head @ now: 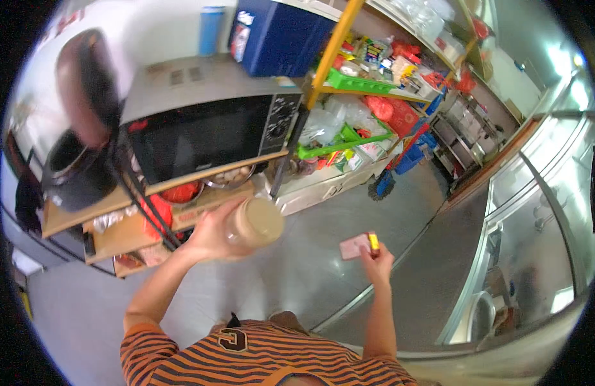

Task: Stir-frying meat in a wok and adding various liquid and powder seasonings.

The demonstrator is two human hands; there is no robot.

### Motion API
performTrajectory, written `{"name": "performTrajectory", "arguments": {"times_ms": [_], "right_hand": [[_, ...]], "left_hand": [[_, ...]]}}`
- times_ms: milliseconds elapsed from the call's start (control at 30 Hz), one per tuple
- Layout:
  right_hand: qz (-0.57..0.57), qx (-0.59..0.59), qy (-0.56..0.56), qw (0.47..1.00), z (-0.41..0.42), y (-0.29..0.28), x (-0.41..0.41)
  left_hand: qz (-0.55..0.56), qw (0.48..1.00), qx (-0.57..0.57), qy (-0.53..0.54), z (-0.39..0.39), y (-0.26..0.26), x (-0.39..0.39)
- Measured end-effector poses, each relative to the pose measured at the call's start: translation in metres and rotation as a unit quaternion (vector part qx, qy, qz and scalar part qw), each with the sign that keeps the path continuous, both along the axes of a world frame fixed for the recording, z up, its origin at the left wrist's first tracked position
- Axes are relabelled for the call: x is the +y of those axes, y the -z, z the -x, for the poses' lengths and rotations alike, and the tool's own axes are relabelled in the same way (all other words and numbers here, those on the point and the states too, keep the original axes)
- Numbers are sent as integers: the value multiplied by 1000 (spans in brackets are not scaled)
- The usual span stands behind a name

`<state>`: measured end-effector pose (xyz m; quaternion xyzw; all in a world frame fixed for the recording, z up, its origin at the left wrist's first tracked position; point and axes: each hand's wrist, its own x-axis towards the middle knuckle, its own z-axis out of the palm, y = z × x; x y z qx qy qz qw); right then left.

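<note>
My left hand (213,236) grips a jar (261,222) with a beige lid, held above the floor in front of the wooden shelf. Blur hides what the jar contains. Out to the right, my right hand (378,263) pinches a small, flat pinkish packet (354,246) with a yellow piece (373,241) at its end. Exactly what the packet is, I cannot tell. The two hands are well apart, with grey floor (302,270) visible between them.
A microwave oven (201,130) stands on the shelf at left beside a black rice cooker (78,169) with its lid raised. Green baskets (360,82) of packets fill the yellow-posted rack. A brush (382,186) leans beyond it; glass sliding doors (529,217) line the right.
</note>
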<state>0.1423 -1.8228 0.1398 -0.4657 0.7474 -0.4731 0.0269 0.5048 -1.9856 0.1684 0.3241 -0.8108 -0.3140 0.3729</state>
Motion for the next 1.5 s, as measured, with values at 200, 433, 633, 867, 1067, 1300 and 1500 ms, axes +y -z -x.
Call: {"name": "performTrajectory", "arguments": {"times_ms": [200, 433, 633, 867, 1067, 1300, 1500], "right_hand": [[85, -99, 75, 989, 150, 22, -13], [108, -125, 80, 983, 290, -7, -104], [161, -87, -1, 983, 353, -56, -223], [236, -74, -146, 958, 417, -132, -330], [248, 84, -256, 931, 447, -242, -446], [264, 227, -323, 880, 420, -277, -646], [65, 329, -386, 859, 368, -259, -714]], "left_hand": [[105, 938, 305, 124, 260, -147, -149], [474, 873, 116, 18, 451, -268, -332], [365, 923, 5, -122, 527, -282, -472], [257, 942, 7, -214, 531, -271, -634], [171, 955, -81, -227, 513, -244, -633], [193, 911, -283, -228, 531, -245, -603], [282, 800, -510, -141, 490, -272, -559]]}}
